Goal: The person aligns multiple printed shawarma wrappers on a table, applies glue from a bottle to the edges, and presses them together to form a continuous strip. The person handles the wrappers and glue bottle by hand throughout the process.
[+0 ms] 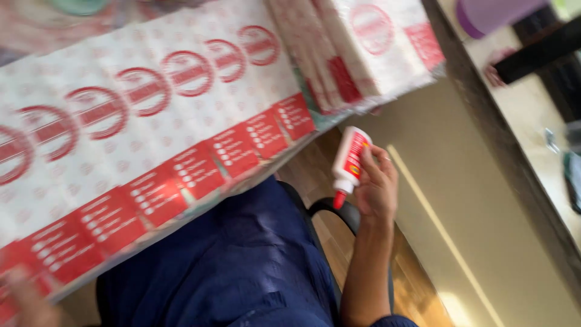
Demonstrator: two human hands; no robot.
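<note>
R hand (376,189) grips glue bottle (349,162) | L hand (24,300) blurred, cut off, grip unclear | sheet (139,139) blurred

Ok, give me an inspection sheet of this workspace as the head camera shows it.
Surface: long white sheet printed with red rings and red panels lies across the lap of the person in blue clothing.
Job's things: small white glue bottle with a red tip, tilted tip-down.
Clutter: stack of similar printed sheets; purple object and dark items on the counter, too blurred to name.
Grippers: right hand grips the glue bottle; left hand rests at the sheet's lower left edge, blurred.
Cables: nothing seen.
Surroundings: black chair arm, wooden floor, beige counter side.
</note>
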